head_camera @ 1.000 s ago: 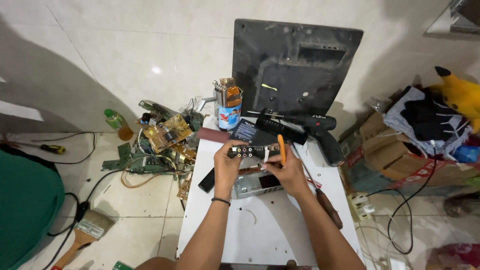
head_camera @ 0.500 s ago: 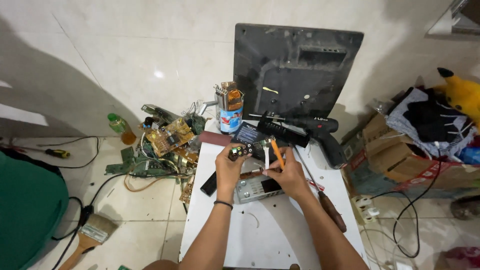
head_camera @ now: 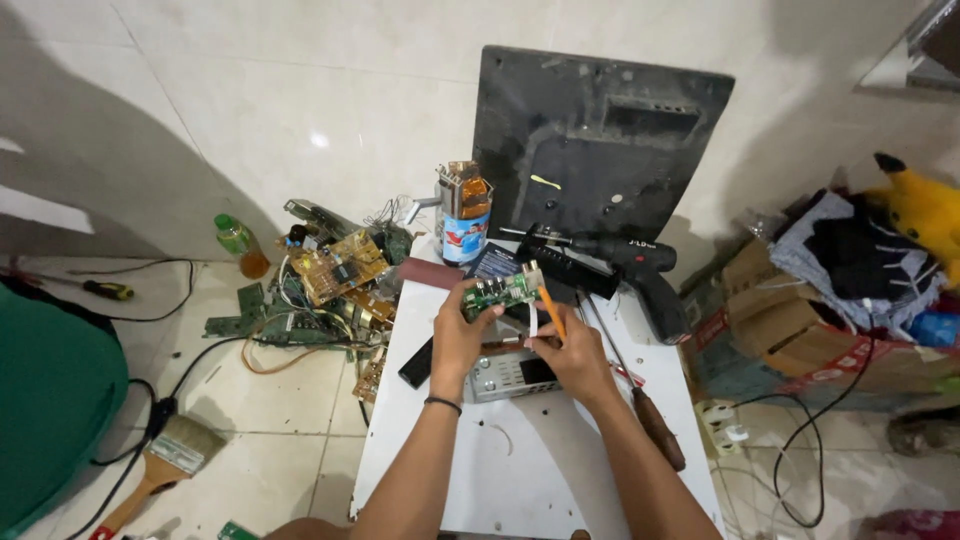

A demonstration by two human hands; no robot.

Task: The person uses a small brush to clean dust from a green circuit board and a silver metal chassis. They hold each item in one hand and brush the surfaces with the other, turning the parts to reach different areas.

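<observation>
While a small green circuit board point(head_camera: 503, 292) is pinched at its left end by the fingers of the left hand point(head_camera: 462, 335), it is held raised just above a silver, box-shaped electronic unit point(head_camera: 512, 373) that rests on the white counter point(head_camera: 560, 470). The right hand point(head_camera: 572, 352) is closed around one orange-handled tool point(head_camera: 549, 310), whose upper end lies against the right end of the board. A white ribbon strip point(head_camera: 533, 318) hangs from the board between the two hands. One dark band is worn on the left wrist.

The counter surface is smooth and flat, with a few small dark specks. On it are counted one black power drill point(head_camera: 640, 270), one long screwdriver with a dark reddish handle point(head_camera: 645, 415), one flat black bar-shaped part point(head_camera: 416, 363) at the left edge, and one cylindrical printed can point(head_camera: 465, 213) at the far edge. One large dark rectangular panel point(head_camera: 600, 140), dusty and matt, is leaned upright against the tiled wall.

On the glossy tiled floor to the left, a heap of circuit boards point(head_camera: 335, 275) with tangled wires is seen; their exact number cannot be told. One green-capped bottle point(head_camera: 240, 243) and one wooden-handled paintbrush point(head_camera: 160, 465) are also present. To the right, cardboard boxes point(head_camera: 770, 310) and one yellow plush toy point(head_camera: 925, 210) are stacked.
</observation>
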